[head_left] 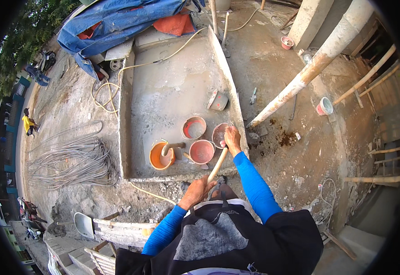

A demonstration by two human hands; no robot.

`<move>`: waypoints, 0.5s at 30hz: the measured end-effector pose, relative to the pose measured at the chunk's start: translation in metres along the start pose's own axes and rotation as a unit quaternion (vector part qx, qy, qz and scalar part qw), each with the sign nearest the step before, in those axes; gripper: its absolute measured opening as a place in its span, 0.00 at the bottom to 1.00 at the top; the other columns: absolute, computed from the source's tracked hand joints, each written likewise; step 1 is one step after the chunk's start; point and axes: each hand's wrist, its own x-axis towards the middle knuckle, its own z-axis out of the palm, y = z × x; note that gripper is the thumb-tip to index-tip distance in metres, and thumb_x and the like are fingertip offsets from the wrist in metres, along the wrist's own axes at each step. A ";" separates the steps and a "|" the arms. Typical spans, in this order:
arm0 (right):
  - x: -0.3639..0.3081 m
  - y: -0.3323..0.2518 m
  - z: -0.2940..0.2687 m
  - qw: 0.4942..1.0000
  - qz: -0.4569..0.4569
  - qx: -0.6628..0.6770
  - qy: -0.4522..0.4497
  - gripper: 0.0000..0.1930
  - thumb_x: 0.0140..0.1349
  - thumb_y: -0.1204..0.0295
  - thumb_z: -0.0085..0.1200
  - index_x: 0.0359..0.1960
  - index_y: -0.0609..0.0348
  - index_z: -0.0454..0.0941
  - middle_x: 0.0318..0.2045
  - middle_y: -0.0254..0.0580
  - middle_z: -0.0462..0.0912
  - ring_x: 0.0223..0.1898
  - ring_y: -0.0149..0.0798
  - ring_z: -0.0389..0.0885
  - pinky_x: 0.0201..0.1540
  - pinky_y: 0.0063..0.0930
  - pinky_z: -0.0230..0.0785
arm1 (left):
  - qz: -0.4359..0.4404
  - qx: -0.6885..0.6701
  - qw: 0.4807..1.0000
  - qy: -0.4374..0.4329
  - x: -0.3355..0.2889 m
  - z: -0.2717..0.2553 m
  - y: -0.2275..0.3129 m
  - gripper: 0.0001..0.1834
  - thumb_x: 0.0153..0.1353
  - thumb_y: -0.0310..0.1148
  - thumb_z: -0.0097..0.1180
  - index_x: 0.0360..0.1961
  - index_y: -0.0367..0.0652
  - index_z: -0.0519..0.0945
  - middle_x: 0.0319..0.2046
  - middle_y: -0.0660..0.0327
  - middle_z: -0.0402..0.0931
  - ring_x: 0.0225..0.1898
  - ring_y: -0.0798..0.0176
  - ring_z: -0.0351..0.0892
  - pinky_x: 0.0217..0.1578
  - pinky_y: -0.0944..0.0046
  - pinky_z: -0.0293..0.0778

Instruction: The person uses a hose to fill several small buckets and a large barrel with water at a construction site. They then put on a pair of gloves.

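My left hand (197, 191) is closed round the lower part of a pale wooden handle (217, 165), close to my body. Farther up, my right hand (231, 139) is closed at the handle's upper end, beside the rim of a reddish bucket (219, 133). Whatever tool head the handle carries is hidden. Next to that bucket are a pink bucket (202, 152) and a red-lined bucket (194, 128) with grey residue inside. An orange bucket (162, 156) stands to the left, with a mortar-caked stick-like piece (174, 145) across its rim.
The buckets stand in a low-walled mixing trough (163, 82) with wet grey cement. A grey bucket (218, 100) lies tipped near its right wall. A slanted pole (301, 80) rises at right. A hose (113, 94), coiled wire (74, 158) and a blue tarp (122, 27) lie around; a person in yellow (28, 122) stands far left.
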 end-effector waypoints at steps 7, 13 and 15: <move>-0.028 -0.027 -0.015 0.996 0.023 0.067 0.048 0.14 0.75 0.61 0.44 0.46 0.59 0.73 0.23 0.48 0.79 0.14 0.46 0.79 0.15 0.39 0.74 | -0.032 -0.099 0.985 -0.136 0.014 0.005 -0.005 0.34 0.75 0.61 0.46 0.46 0.33 0.78 0.23 0.51 0.81 0.28 0.60 0.87 0.29 0.56 0.81; -0.070 -0.080 -0.007 0.982 -0.147 -0.072 0.094 0.14 0.76 0.66 0.45 0.53 0.61 0.77 0.34 0.61 0.87 0.29 0.59 0.87 0.32 0.48 0.80 | -0.027 -0.330 0.941 -0.061 0.115 -0.032 -0.033 0.41 0.75 0.66 0.37 0.62 0.35 0.75 0.43 0.50 0.84 0.40 0.55 0.88 0.43 0.57 0.84; -0.101 -0.083 0.014 0.952 -0.279 -0.103 0.077 0.15 0.75 0.67 0.47 0.56 0.63 0.77 0.40 0.63 0.86 0.41 0.63 0.87 0.42 0.51 0.79 | -0.022 -0.459 0.886 -0.069 0.183 -0.057 -0.020 0.39 0.77 0.61 0.38 0.61 0.32 0.75 0.48 0.50 0.82 0.48 0.54 0.85 0.49 0.53 0.83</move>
